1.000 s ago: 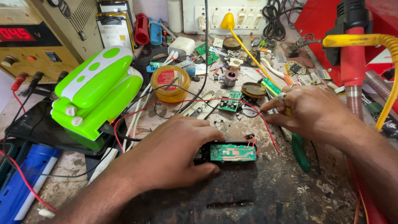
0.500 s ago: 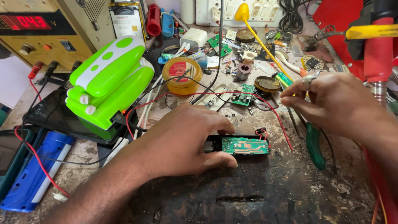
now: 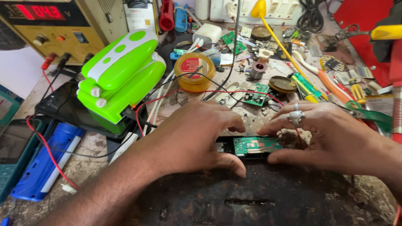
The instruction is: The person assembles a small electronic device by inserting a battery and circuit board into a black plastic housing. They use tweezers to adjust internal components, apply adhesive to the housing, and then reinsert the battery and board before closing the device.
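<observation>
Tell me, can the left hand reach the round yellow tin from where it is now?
Probably yes. The left hand lies on the green circuit board, and the yellow tin stands just beyond it; only thin red and black wires cross between.

Long black housing with green circuit board, centre of frame: left end covered by left hand, right end by right hand. Yellow bench power supply, upper left: cropped by top edge. Small parts beyond: too small to identify.

Two bare forearms without sleeves, wristbands or gloves. Left hand: unadorned, short trimmed nails. Right hand: one silver ring with a raised ornate top on a finger, short nails.
</observation>
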